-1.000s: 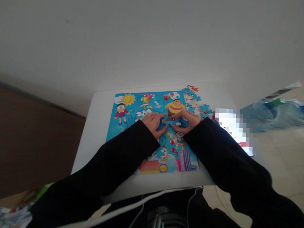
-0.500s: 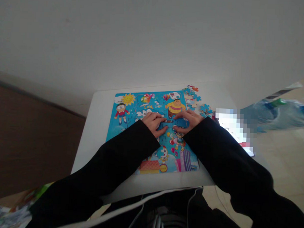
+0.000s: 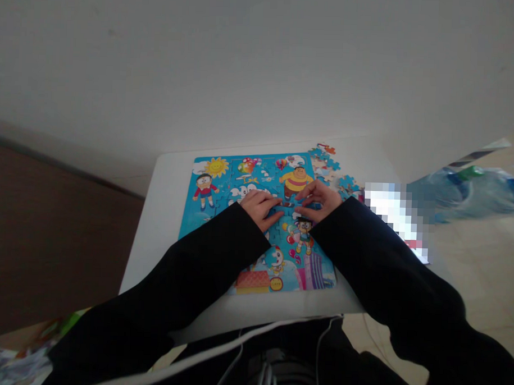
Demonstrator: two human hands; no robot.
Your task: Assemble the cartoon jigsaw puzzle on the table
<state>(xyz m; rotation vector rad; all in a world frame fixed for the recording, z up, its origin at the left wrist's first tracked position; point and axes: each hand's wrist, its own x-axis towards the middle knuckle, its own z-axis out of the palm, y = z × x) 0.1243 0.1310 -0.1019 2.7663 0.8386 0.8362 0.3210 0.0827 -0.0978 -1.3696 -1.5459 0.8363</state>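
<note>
A cartoon jigsaw puzzle (image 3: 262, 285) with a blue background lies on the white table, most of its visible picture joined up. My left hand (image 3: 260, 208) rests on the middle of it, fingers stretched toward the right and thumb apart. From the other side my right hand (image 3: 323, 201) touches the puzzle with bent fingers, thumb and fingertips a little apart. Between the two hands shows a small puzzle part with dark shoes (image 3: 287, 204), below the figure in the striped shirt. I see nothing gripped in either hand. My sleeves cover the puzzle's lower left.
Loose puzzle pieces (image 3: 328, 167) are heaped at the table's back right. A bright, pixelated phone-like screen (image 3: 397, 220) lies at the right edge. A wall (image 3: 261, 75) rises behind the table (image 3: 150, 228). A white cable (image 3: 252, 334) crosses before my body; plastic bottles (image 3: 472, 191) stand at right.
My right hand's fingers have bent and drawn closer together, shifting slightly right from the dark-shoe part. More of that part shows now. My left hand has hardly moved.
</note>
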